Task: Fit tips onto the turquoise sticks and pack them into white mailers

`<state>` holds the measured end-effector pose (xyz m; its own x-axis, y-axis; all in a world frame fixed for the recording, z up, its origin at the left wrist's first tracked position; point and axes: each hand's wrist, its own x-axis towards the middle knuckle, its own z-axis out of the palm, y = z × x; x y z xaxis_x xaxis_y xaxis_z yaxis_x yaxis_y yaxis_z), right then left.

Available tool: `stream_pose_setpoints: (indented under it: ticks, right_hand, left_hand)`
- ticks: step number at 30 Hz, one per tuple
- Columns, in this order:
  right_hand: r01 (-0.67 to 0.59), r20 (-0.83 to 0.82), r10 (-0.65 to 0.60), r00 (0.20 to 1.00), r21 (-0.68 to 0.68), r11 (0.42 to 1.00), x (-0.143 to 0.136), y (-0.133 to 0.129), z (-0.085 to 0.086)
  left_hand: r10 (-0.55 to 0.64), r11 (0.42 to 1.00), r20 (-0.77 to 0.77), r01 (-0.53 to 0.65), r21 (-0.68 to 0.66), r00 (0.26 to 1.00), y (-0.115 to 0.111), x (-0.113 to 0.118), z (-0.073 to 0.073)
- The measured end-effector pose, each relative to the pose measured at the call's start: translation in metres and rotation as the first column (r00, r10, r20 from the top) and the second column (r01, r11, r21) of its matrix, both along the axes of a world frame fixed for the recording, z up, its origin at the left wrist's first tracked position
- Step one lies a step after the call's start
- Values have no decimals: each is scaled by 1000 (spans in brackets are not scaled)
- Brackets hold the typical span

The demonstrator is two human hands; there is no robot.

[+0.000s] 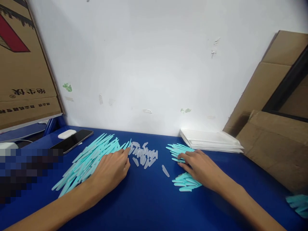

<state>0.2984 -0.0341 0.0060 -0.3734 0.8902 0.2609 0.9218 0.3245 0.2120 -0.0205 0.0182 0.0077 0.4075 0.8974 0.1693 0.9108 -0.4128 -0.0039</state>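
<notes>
A big loose pile of slim turquoise sticks, which look like eyebrow razors (90, 160), lies on the left of the blue table. My left hand (113, 165) is at that pile's right edge, its fingers pinched together by a turquoise tip. Beside those fingertips lie several small translucent covers (143, 154), with a single cover (165, 171) apart from them. On the right, my right hand (197, 163) has thumb and fingers closed around the end of a razor at a neater turquoise row (178, 148). Below its palm, partly hidden, is another turquoise group (185, 183).
A black phone (72, 141) and a white case (67, 133) lie at the back left. Flat white packets (211, 141) are stacked against the white wall. Cardboard boxes (26, 73) flank the left side, with more cardboard (271, 147) on the right. Blurred turquoise pieces (298, 205) show at the right edge.
</notes>
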Motion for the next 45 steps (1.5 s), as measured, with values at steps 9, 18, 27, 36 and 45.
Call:
stream_pose_setpoints:
  ticks: [9,18,27,36,45]
  right_hand:
    - [16,2,-16,1000,-24,1000,1,0,0]
    - [-21,-12,21,1000,20,1000,4,1,-4]
    - [-17,-22,16,1000,-42,999,4,3,3]
    - [-151,-65,148,987,-29,988,-6,4,-3]
    - [-328,-33,327,945,-23,945,-37,-7,-3]
  left_hand:
    - [10,1000,-88,-9,18,996,4,0,4]
    - [29,999,-109,-25,43,994,7,-1,4]
    - [-195,974,20,191,124,981,-4,2,1]
    - [-648,756,48,634,165,760,-29,12,-2]
    - [-706,705,20,700,110,708,-34,19,-7]
